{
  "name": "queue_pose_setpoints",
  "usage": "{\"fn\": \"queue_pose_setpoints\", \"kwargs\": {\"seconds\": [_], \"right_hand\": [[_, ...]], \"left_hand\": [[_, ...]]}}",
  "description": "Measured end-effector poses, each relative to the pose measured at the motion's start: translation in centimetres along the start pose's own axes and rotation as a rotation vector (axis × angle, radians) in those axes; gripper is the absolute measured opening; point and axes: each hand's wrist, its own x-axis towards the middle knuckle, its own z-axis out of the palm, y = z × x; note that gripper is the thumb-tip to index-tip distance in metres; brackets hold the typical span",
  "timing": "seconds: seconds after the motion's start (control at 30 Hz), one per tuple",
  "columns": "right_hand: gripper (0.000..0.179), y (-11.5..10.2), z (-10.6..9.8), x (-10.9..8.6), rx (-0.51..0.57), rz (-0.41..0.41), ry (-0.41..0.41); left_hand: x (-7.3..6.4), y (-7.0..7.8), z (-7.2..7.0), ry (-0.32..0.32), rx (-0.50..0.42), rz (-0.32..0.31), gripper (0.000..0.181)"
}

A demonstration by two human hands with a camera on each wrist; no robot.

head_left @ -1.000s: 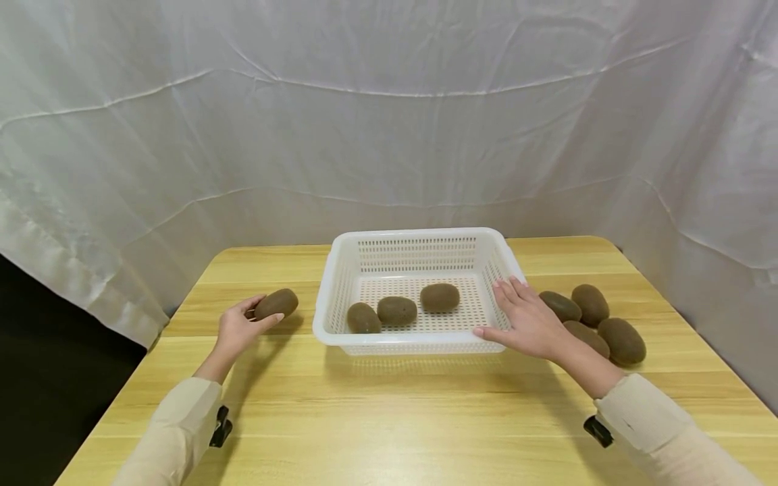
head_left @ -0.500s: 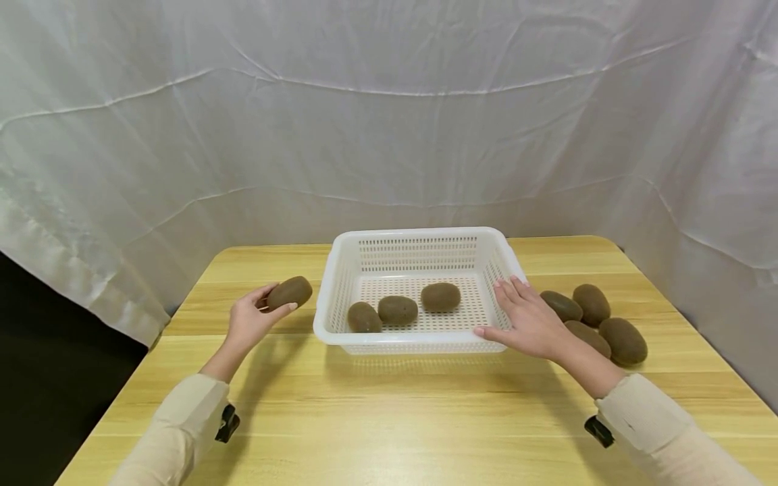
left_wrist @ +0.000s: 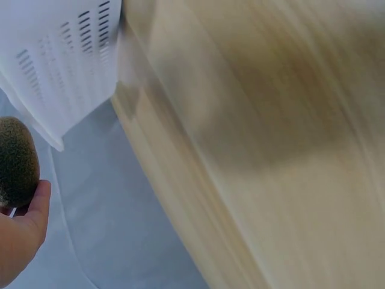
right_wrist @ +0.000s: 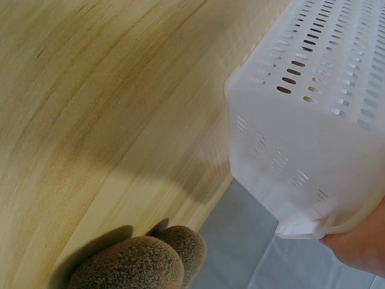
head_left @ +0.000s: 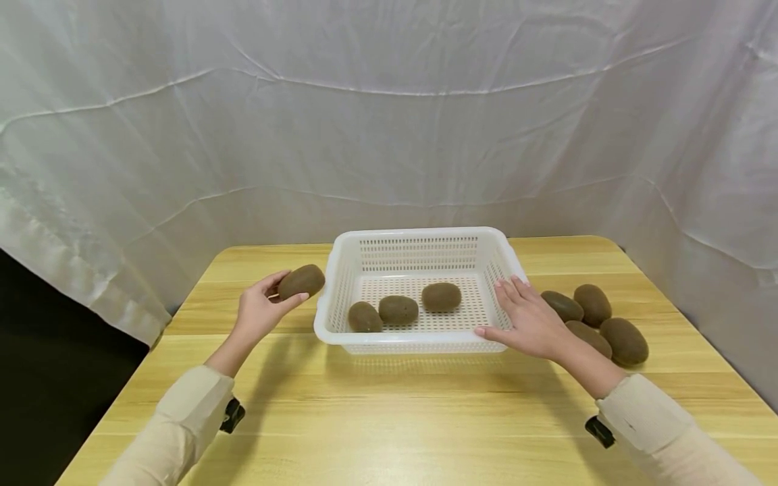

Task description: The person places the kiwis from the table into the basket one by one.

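My left hand (head_left: 258,314) grips a brown, fuzzy kiwi (head_left: 302,281) between thumb and fingers, raised above the table beside the left rim of the basket. In the left wrist view, the kiwi (left_wrist: 17,162) sits above the thumb, near the basket's side wall (left_wrist: 72,66). The white plastic basket (head_left: 413,339) has three kiwis (head_left: 441,297) lying apart from the held one, on its slotted floor. On its right front corner rests my right hand (head_left: 531,320), fingers straight over the rim and thumb along the front edge. The right wrist view shows only part of that hand (right_wrist: 361,244) at the rim.
Several kiwis (head_left: 623,341) lie grouped on the wooden table (head_left: 413,418) to the right, close to my right hand and forearm. A pale curtain (head_left: 389,148) hangs behind the table. A dark area (head_left: 55,378) lies beyond the left edge.
My left hand has lifted the kiwi and carried it right, toward the basket's left rim. My right hand and the kiwis in the basket have stayed in place.
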Motion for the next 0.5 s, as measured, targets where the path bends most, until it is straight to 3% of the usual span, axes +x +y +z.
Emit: {"fn": "queue_pose_setpoints", "kwargs": {"seconds": [0.23, 0.5], "right_hand": [[0.092, 0.0, 0.0, 0.0, -0.001, -0.001, 0.006], [0.092, 0.0, 0.0, -0.1, 0.006, 0.0, 0.007]], "left_hand": [[0.1, 1.4, 0.8, -0.011, -0.03, 0.038, 0.059], [0.7, 2.8, 2.7, -0.054, -0.079, 0.066, 0.058]]}}
